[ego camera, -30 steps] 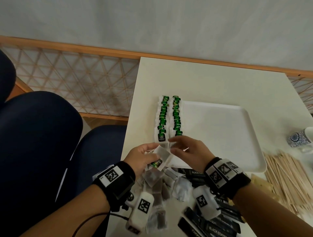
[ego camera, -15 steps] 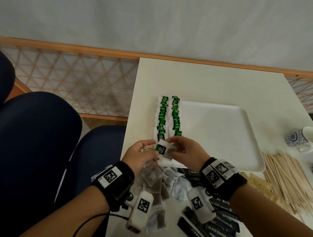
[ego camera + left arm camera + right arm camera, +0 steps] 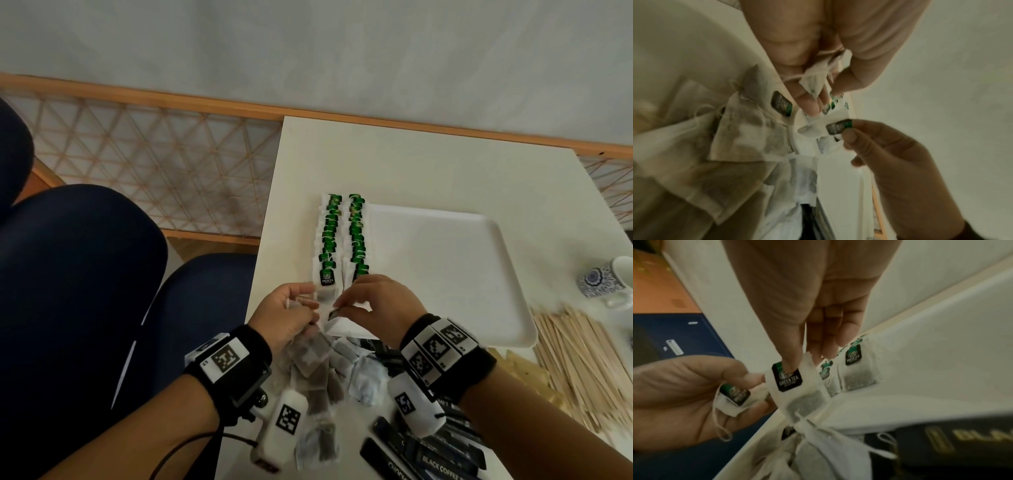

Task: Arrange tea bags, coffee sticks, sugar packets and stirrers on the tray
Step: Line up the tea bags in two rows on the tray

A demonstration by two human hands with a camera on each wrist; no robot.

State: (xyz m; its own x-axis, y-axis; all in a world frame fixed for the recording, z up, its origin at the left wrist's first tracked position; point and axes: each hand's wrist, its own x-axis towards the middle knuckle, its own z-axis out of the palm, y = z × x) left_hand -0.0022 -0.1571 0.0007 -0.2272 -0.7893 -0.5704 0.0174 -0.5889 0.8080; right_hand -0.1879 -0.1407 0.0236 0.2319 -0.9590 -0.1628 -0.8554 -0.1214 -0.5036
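At far left I see dark blue chair cushions (image 3: 78,274) beside the white counter (image 3: 428,164). My left hand (image 3: 287,317) hovers over the counter's near left corner, fingers curled around a bunched tea bag (image 3: 733,395) with its string hanging loose below the palm. Beneath both wrists lies a loose pile of tea bags (image 3: 318,370) on the counter.

Just past the fingertips, two rows of tea bags (image 3: 342,236) with green tags run away from me along the left edge of the white tray (image 3: 445,267); the bags overlap one another within each row.

My right hand (image 3: 376,305) sits beside the left, at the near ends of the rows. Its thumb and fingers pinch the dark "GREEN TEA" tag (image 3: 787,378) of a second tea bag (image 3: 805,400), which hangs tilted over the tray's near left corner. The left fingertips touch the edge of this bag.

Black coffee sticks (image 3: 435,455) lie on the counter near my right forearm. Further right, a heap of wooden stirrers (image 3: 582,359) lies just beside the tray's right edge, with a blue-patterned cup (image 3: 609,281) beyond them.
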